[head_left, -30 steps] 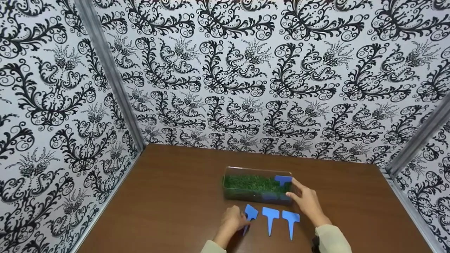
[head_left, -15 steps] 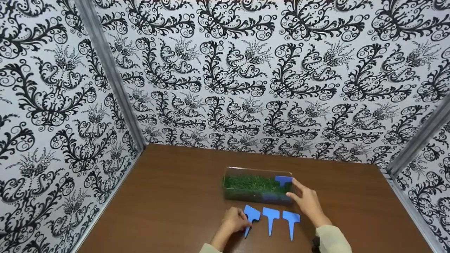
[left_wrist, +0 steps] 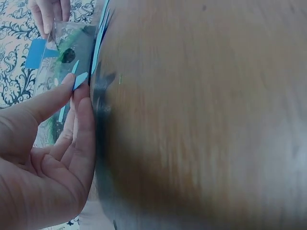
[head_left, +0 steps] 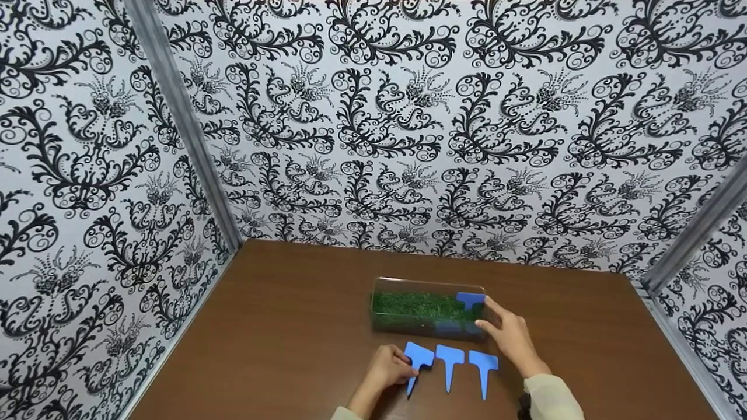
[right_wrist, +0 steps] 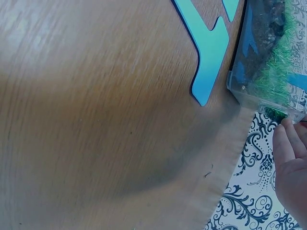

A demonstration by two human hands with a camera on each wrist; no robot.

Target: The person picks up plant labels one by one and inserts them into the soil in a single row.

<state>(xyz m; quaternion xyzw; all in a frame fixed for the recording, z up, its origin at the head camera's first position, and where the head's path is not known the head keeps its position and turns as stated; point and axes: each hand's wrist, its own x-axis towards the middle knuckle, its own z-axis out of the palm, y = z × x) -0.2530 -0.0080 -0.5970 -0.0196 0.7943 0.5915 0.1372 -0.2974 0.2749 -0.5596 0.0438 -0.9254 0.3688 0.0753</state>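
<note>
My left hand [head_left: 388, 367] pinches the stem of a blue T-shaped plant label [head_left: 419, 353], tilted near the table; in the left wrist view, thumb and fingers hold it nearly edge-on. Two matching labels, the middle one [head_left: 450, 353] and the right one [head_left: 483, 360], lie flat beside it with stems towards me. Behind them stands a clear rectangular container [head_left: 402, 322] with green artificial grass inside. One blue label [head_left: 470, 298] stands upright in the grass at its right end. My right hand [head_left: 513, 335] grips that end, thumb at the front wall and fingers by the rim.
The brown wooden table [head_left: 280, 326] runs back to a wall [head_left: 385, 146] covered in black-and-white scroll-patterned paper. Similar panels with grey corner posts [head_left: 187, 122] enclose the left and right sides.
The label in my left hand has turned a little, its head shifting right and its broad face now towards the head camera. My right hand and the container have stayed put.
</note>
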